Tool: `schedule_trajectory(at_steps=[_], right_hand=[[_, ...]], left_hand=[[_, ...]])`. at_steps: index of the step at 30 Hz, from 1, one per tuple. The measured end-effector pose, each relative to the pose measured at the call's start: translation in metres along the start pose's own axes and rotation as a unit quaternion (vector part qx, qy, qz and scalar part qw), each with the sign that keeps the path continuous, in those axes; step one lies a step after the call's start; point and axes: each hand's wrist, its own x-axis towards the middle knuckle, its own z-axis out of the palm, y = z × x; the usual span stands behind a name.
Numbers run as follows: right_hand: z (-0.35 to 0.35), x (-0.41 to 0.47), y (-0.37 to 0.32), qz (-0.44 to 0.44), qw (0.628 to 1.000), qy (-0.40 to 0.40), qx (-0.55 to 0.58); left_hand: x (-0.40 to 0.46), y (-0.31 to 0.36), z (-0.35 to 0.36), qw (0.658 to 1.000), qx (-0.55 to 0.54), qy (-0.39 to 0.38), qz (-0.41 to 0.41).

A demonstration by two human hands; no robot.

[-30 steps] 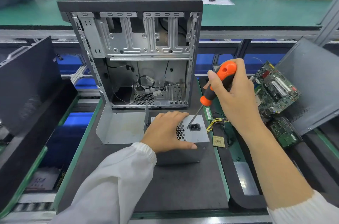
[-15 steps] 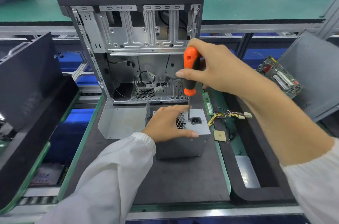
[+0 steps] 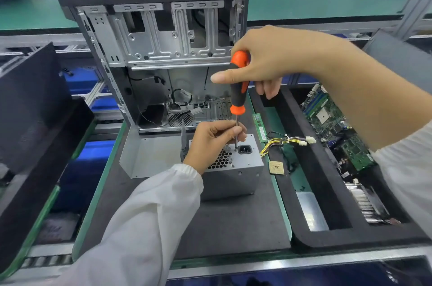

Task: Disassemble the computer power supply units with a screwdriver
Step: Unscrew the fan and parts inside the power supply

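At far left of my view, a dark panel (image 3: 30, 103) leans over the edge of the bench. On the grey mat (image 3: 233, 227) stands an open computer case (image 3: 163, 56), its metal bays facing me and cables loose in its base. Directly in front of it sits the power supply unit (image 3: 236, 168), a grey box with a honeycomb grille and a mains socket on top. My left hand (image 3: 210, 143) rests on the unit, fingers curled to pinch the shaft of the screwdriver (image 3: 238, 89) just above its tip, which meets the top face beside the socket. My right hand (image 3: 261, 61) grips the orange-and-black handle from above, thumb stretched along it, the tool upright. Right of the unit lie a memory stick (image 3: 260, 126), a bundle of yellow and black wires (image 3: 287, 140) and a processor chip (image 3: 276, 167). Farther right, a black tray (image 3: 327, 241) holds green circuit boards (image 3: 336, 126) and a finned heatsink (image 3: 367, 203).
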Motion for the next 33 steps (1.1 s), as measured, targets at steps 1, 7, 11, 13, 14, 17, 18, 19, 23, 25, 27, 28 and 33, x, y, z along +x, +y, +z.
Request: schedule_trajectory(at_steps=[1,7,11,13,14,17,18,19,23,25,27,28,33], right_hand=[[0.000,0.001,-0.002,0.001,1.000,0.013,-0.027],[-0.003,0.005,-0.005,-0.053,0.991,0.021,-0.122],[-0.013,0.003,-0.004,-0.046,0.991,-0.048,-0.116],[-0.015,0.004,-0.003,-0.039,0.991,-0.062,-0.112],[-0.016,0.005,-0.003,-0.037,0.991,-0.070,-0.112],[-0.019,0.005,-0.002,-0.037,0.988,-0.105,-0.110],[-0.020,0.004,-0.002,-0.043,0.986,-0.119,-0.106],[-0.021,0.003,-0.004,-0.051,0.984,-0.134,-0.108],[-0.022,0.003,-0.010,-0.079,0.971,-0.176,-0.140],[-0.021,0.003,-0.012,-0.070,0.978,-0.157,-0.120],[-0.018,0.003,-0.014,-0.010,0.986,-0.125,-0.109],[-0.015,0.004,-0.015,0.015,0.987,-0.106,-0.123],[0.000,0.019,-0.017,-0.051,0.971,-0.016,-0.234]], left_hand=[[0.000,0.000,0.001,1.000,-0.001,0.004,-0.001],[0.000,0.003,0.003,0.999,-0.008,0.028,-0.015],[-0.001,0.003,0.003,1.000,0.009,0.019,-0.006],[-0.002,0.003,0.001,1.000,0.005,0.003,0.001],[-0.003,0.004,0.001,1.000,0.000,-0.004,0.003],[-0.005,0.005,0.002,1.000,-0.010,-0.016,0.003],[-0.005,0.005,0.003,1.000,-0.011,-0.016,0.002],[-0.004,0.004,0.003,1.000,-0.013,-0.015,0.000],[-0.005,0.003,0.003,1.000,-0.029,-0.002,-0.006],[-0.005,0.004,0.003,0.999,-0.033,0.008,-0.008],[-0.004,0.004,0.003,0.999,-0.035,0.017,-0.012],[-0.003,0.004,0.004,0.999,-0.035,0.020,-0.014],[-0.004,0.003,0.002,0.999,-0.046,0.018,-0.019]])
